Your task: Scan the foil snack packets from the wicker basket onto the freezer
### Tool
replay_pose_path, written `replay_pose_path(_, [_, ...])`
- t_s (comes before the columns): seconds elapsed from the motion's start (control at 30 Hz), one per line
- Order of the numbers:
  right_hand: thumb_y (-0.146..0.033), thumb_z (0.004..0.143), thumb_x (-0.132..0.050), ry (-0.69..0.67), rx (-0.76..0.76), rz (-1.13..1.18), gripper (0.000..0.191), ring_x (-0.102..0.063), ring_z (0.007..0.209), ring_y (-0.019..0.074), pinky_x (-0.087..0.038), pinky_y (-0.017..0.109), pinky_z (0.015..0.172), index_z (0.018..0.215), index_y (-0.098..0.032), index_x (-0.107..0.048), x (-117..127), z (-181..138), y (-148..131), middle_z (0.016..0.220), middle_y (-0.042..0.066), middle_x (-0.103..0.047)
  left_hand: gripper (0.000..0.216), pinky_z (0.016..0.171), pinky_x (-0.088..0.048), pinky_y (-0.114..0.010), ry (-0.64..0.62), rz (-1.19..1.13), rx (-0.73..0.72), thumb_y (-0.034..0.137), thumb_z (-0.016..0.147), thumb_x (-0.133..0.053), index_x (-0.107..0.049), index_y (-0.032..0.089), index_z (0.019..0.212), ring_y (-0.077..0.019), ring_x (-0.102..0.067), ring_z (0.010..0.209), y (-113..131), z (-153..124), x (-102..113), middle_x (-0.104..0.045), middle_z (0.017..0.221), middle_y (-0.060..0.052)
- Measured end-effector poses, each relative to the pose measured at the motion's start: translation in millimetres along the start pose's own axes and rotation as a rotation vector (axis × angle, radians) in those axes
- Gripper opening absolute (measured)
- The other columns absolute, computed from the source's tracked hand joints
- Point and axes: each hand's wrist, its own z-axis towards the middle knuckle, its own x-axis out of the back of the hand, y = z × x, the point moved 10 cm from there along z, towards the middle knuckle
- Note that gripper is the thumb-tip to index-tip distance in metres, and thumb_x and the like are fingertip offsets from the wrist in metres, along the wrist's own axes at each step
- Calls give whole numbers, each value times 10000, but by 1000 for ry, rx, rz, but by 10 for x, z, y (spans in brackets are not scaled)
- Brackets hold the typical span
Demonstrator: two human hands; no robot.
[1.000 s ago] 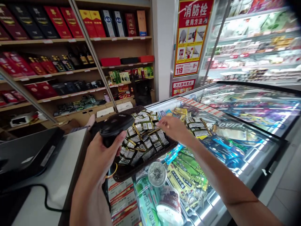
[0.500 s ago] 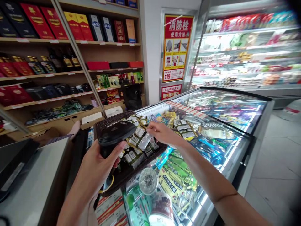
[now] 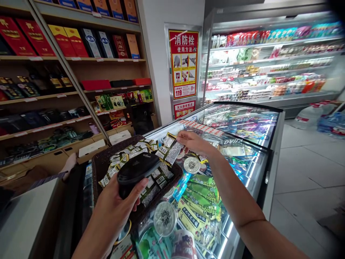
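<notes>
My left hand [image 3: 113,210] is wrapped round a black handheld barcode scanner [image 3: 137,172], held over a dark woven basket [image 3: 100,166]. The basket rests on the glass lid of a chest freezer [image 3: 258,158] and is heaped with several small green and gold sachets [image 3: 126,154] showing barcodes. My right hand [image 3: 192,142] pinches one or two of those sachets [image 3: 170,147], lifted above the basket's far edge with the barcode side facing me.
Wooden shelves [image 3: 67,93] of boxed goods fill the left wall. A red fire hydrant notice [image 3: 183,64] hangs on the pillar. An open chiller [image 3: 269,64] lines the back right. Water bottles [image 3: 318,117] lie on the tiled floor. A white counter [image 3: 24,223] is at lower left.
My right hand has lifted sachets out of the heap and raised them above the basket. The view has swung to the right, and the scanner has stayed over the basket.
</notes>
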Motion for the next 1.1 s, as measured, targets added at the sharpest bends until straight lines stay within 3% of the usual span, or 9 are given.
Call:
replay_pose_path(0.2, [-313,968,-464,19,-37,-34,174,-652,667,145,-505,231,552,843,-201,-506,28,6,35,763,19,-616,479,489,-432,-304,-7,30,-28,665,615,-716,-606,234,794,-201,-558,509,-17,37,-9,-600,554,36])
replay_pose_path(0.37, [-298,974,-446,141,-92,-214,170,-661,681,154,-499,251,611,895,-197,-557,270,63,140,809,40,-674,498,484,-412,-283,1,0,-4,665,625,-724,-597,226,824,-181,-537,511,35,-24,-11,-581,550,48])
replay_pose_path(0.53, [-243,935,-463,323,-221,-708,197,-657,980,265,-473,344,804,988,-162,-634,665,77,368,1011,137,-697,488,488,-404,-269,160,-76,7,648,627,-737,-607,216,815,-154,-513,531,127,-123,243,-562,607,52])
replay_pose_path(0.67, [-185,957,-383,466,-347,-887,335,-611,1094,370,-438,443,852,1204,-60,-571,771,31,469,1147,278,-636,503,498,-399,-254,256,-147,7,609,664,-733,-638,202,942,-131,-475,536,103,-162,474,-520,629,65])
replay_pose_path(0.77, [-241,985,-389,486,-178,-854,313,-609,1086,342,-443,420,845,1189,-91,-572,490,78,262,1147,239,-644,514,490,-404,-245,337,-156,3,584,639,-764,-649,195,953,-127,-487,536,55,-182,608,-525,650,57])
replay_pose_path(0.87, [-382,989,-451,271,2,-571,299,-656,913,215,-465,323,819,1033,-153,-638,-142,167,141,1003,113,-702,504,472,-403,-240,373,-157,1,596,625,-765,-651,198,912,-125,-490,510,26,-186,632,-525,622,58])
replay_pose_path(0.97, [-502,945,-503,74,39,-313,368,-651,784,171,-474,277,732,932,-174,-672,-782,205,194,894,60,-711,498,457,-381,-238,346,-145,-4,623,648,-729,-644,198,891,-122,-476,483,33,-169,569,-512,579,63])
replay_pose_path(1.03, [-472,901,-579,71,85,-263,311,-638,789,170,-471,273,732,842,-181,-670,-1021,216,224,876,50,-700,494,459,-382,-239,320,-135,-7,634,650,-721,-630,196,860,-123,-480,482,48,-161,522,-528,582,57])
replay_pose_path(1.1, [-413,872,-615,110,120,-211,246,-626,776,165,-474,269,724,783,-185,-639,-1099,229,262,832,35,-675,504,462,-389,-246,299,-122,-5,652,643,-718,-615,194,827,-130,-496,486,65,-161,487,-548,594,46])
